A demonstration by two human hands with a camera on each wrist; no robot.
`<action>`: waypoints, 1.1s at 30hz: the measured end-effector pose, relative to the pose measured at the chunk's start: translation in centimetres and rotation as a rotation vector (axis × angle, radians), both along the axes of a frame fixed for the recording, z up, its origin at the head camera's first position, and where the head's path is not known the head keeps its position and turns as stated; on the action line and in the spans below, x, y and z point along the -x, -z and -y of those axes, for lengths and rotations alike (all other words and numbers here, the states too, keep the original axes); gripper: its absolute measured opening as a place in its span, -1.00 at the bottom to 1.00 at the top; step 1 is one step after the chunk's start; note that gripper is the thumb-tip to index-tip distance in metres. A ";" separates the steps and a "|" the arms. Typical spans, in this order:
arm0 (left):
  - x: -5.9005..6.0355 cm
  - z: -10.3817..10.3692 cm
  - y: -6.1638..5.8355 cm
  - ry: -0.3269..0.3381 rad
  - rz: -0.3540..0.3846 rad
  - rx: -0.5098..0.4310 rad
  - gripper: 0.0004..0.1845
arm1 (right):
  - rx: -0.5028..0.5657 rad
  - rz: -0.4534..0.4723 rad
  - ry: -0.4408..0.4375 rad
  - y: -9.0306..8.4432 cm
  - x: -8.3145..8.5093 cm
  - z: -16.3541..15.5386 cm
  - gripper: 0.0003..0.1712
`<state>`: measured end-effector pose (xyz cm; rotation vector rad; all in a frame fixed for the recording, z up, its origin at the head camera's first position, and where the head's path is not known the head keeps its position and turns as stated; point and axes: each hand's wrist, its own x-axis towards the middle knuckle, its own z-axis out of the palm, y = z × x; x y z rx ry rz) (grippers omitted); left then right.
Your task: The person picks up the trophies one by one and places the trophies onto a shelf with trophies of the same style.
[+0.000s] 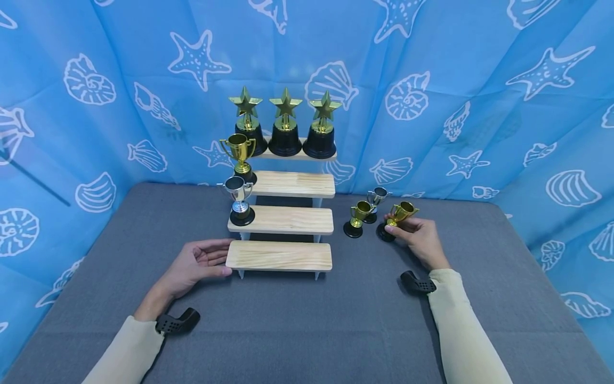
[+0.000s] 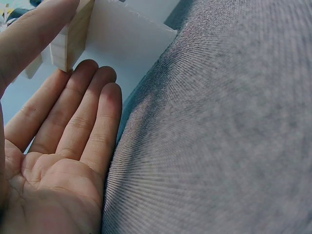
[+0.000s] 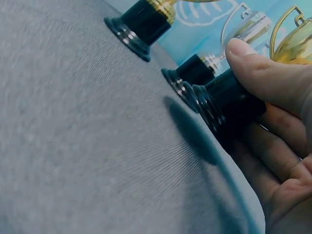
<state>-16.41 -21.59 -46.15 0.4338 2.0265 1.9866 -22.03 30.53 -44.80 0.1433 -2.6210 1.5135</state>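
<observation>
And it's my right hand (image 1: pixel 422 242) on show — fingers pinching a gold trophy cup (image 1: pixel 403 210), tilted in their grip! Just left of those fingers, a silver trophy cup (image 1: pixel 378 196) and a second gold trophy cup (image 1: pixel 361 211) stand on the counter (image 1: pixel 288 330). My left hand (image 1: pixel 191 268), fingers uncurled, touches the bottom wooden step (image 1: pixel 279 256).

Trophy cups (image 1: pixel 404 210): shiny, metallic-looking | bases (image 3: pixel 236 100): glossy, plastic-looking | shelf boards (image 1: pixel 280 256): smooth grained wood | tablecloth (image 1: pixel 307 330): matt, ribbed weave | curtain (image 1: pixel 307 37): smooth cloth
</observation>
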 end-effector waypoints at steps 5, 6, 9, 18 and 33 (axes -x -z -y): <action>0.0 0.0 0.0 0.005 -0.003 -0.010 -0.24 | -0.009 -0.009 0.001 -0.8 -0.1 0.0 -0.53; 0.0 0.0 0.0 0.006 -0.003 -0.012 -0.24 | -0.009 -0.008 0.003 -0.9 -0.2 0.0 -0.53; 0.0 -0.1 -0.1 0.008 -0.002 -0.016 -0.24 | -0.014 -0.003 0.010 -1.3 -0.2 0.0 -0.53; 0.0 -0.1 -0.1 0.006 0.006 -0.013 -0.23 | 0.002 -0.020 0.033 -2.6 -0.5 0.4 -0.51; -0.1 -0.1 -0.2 0.006 0.003 -0.010 -0.23 | -0.038 -0.113 0.031 -5.3 -1.3 1.4 -0.55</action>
